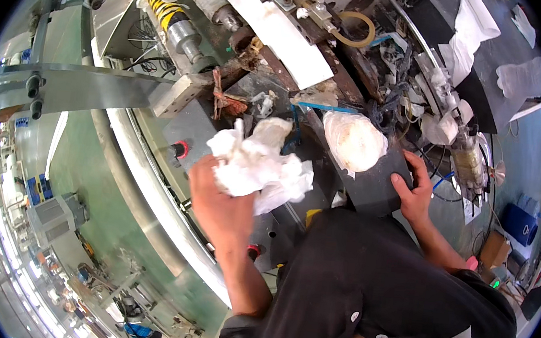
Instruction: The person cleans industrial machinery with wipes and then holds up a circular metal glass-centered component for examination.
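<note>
Clutching a crumpled white cloth wad (261,165) at frame centre, left hand (218,200) is closed around it above the grimy dark metal machine deck (373,185). Right hand (415,193) presses flat, fingers spread, on the deck edge. Grime remains; wiping looks mid-way. White bagged lump (353,141) sits just beside.

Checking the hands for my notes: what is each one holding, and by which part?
The left hand grips a crumpled white cloth by its lower left bunch. The right hand holds nothing; it rests flat on the dark machine block.

Factory floor, steel rollers (189,34), machine frame (70,84)
</note>
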Demonstrator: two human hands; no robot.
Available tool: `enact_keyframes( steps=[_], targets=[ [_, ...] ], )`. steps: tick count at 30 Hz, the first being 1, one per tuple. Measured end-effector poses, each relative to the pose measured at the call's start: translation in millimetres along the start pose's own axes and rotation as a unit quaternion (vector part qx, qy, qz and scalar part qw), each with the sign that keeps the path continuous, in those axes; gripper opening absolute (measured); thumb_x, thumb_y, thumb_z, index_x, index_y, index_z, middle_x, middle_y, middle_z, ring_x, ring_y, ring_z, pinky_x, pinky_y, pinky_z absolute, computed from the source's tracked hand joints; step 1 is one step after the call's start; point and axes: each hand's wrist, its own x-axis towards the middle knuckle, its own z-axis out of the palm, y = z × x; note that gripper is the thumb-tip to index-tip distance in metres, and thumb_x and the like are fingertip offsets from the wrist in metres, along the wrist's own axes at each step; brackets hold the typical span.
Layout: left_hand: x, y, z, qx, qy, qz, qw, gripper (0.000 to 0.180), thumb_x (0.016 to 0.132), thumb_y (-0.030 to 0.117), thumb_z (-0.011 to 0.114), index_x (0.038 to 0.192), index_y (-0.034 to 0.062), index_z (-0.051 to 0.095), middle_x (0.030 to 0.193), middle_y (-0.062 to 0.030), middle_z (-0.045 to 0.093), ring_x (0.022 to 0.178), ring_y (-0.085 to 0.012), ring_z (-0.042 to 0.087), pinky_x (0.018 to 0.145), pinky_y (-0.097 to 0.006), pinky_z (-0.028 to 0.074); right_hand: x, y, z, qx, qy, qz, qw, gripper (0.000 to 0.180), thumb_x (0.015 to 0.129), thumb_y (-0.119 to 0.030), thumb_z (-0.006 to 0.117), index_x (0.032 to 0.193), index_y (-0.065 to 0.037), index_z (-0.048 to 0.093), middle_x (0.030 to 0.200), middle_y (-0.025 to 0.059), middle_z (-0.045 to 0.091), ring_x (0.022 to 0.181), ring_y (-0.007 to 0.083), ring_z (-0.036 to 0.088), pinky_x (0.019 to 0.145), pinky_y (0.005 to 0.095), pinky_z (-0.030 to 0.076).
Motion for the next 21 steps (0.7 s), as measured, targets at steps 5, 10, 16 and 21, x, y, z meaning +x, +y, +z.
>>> enact_keyframes(
  steps=[5, 10, 16, 21],
  targets=[
    [5, -24, -18, -0.14, -0.013, -0.012, 0.99, 0.046, 0.063, 0.002, 0.077, 0.106, 0.0029, 0.059, 0.109, -0.0137, 0.061, 0.1, -0.0301, 0.061, 0.091, -0.036, 0.048, 3, -2, 1, -0.014, -0.005, -0.017, 1.0, 0.047, 0.085, -0.013, 0.075, 0.126, 0.002, 0.059, 0.129, 0.0135, 0.059, 0.118, 0.0228, 0.057, 0.104, 0.0336, 0.042],
    [38, -19, 9, 0.079, -0.063, 0.087, 0.991, 0.051, 0.065, 0.008, 0.078, 0.112, 0.0036, 0.058, 0.111, -0.0146, 0.061, 0.101, -0.0391, 0.061, 0.084, -0.043, 0.051, 2, -2, 3, -0.006, 0.0, -0.018, 1.0, 0.046, 0.085, -0.013, 0.075, 0.126, 0.001, 0.06, 0.13, 0.0143, 0.059, 0.118, 0.0233, 0.058, 0.102, 0.0334, 0.043],
    [95, -21, 51, 0.199, -0.113, 0.077, 0.97, 0.049, 0.072, 0.016, 0.077, 0.115, 0.0055, 0.057, 0.117, -0.0124, 0.06, 0.105, -0.0353, 0.062, 0.081, -0.046, 0.053, 2, -4, 5, 0.0, 0.013, -0.019, 1.0, 0.045, 0.085, -0.013, 0.076, 0.125, 0.001, 0.061, 0.129, 0.014, 0.06, 0.118, 0.0231, 0.058, 0.102, 0.0333, 0.043],
    [84, -42, 99, 0.382, -0.054, 0.191, 0.903, 0.036, 0.086, 0.017, 0.063, 0.118, 0.0049, 0.055, 0.116, -0.0115, 0.06, 0.098, -0.0309, 0.062, 0.077, -0.042, 0.052, 3, -4, 4, 0.001, 0.017, -0.022, 1.0, 0.044, 0.085, -0.012, 0.075, 0.124, 0.001, 0.061, 0.128, 0.0137, 0.061, 0.118, 0.0229, 0.058, 0.102, 0.0331, 0.043]
  ],
)
